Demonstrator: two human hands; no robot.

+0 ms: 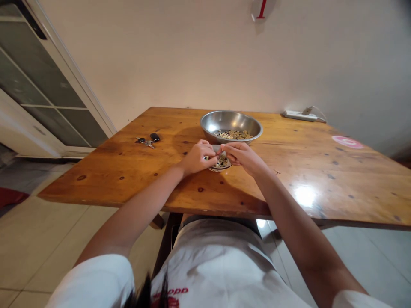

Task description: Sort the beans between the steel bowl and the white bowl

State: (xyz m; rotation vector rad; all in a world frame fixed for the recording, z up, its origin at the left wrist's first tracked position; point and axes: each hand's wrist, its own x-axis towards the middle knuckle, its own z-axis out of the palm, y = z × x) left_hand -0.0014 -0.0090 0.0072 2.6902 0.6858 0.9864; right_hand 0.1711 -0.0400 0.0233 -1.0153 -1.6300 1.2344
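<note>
Both my hands sit close together over a small steel dish (220, 163) near the middle of the wooden table (96, 179). The dish holds a mix of dark and pale grains. My left hand (199, 157) curls in from the left, its fingertips bunched above the dish. My right hand (240, 158) reaches in from the right, with its fingers bent toward those of my left hand. Whether either hand pinches a grain is hidden. Just behind them, a large stainless steel bowl (231, 125) holds a shallow layer of mixed grains (233, 135).
A set of keys with a black fob (147, 140) lies on the table to the left of the bowl. A white power strip (299, 115) sits at the back right, and a round pink sticker (347, 142) is on the right. A glazed door stands left.
</note>
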